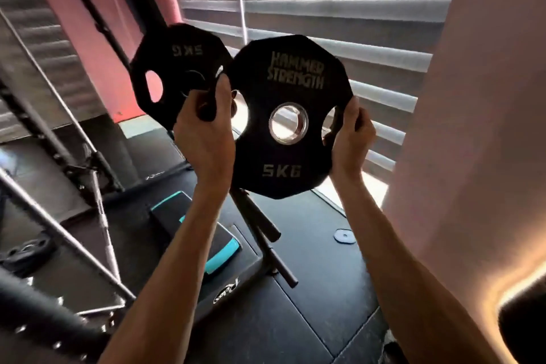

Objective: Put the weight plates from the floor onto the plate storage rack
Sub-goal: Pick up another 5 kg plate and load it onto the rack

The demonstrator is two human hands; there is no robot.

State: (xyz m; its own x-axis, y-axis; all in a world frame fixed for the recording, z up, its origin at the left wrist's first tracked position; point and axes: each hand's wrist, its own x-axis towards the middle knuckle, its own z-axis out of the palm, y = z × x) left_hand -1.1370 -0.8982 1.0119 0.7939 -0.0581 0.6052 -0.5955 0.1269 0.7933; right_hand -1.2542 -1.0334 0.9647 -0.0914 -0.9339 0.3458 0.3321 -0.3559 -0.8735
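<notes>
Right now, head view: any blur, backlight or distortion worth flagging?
Head view: window blinds backlight the scene, so the held 5 KG plate reads dark, lettering legible. Head view: left side is motion-blurred, the bars there smeared. Head view: wide-angle stretches the forearms at the bottom; warm glare at lower right.

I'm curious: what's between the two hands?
A black 5 kg plate; the left hand and right hand grip its edges, seen in the head view.

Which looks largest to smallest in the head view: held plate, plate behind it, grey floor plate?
1. The held plate, nearest the camera.
2. The plate behind it; both read 5 kg, so nearness may explain the difference.
3. The grey floor plate.
</notes>
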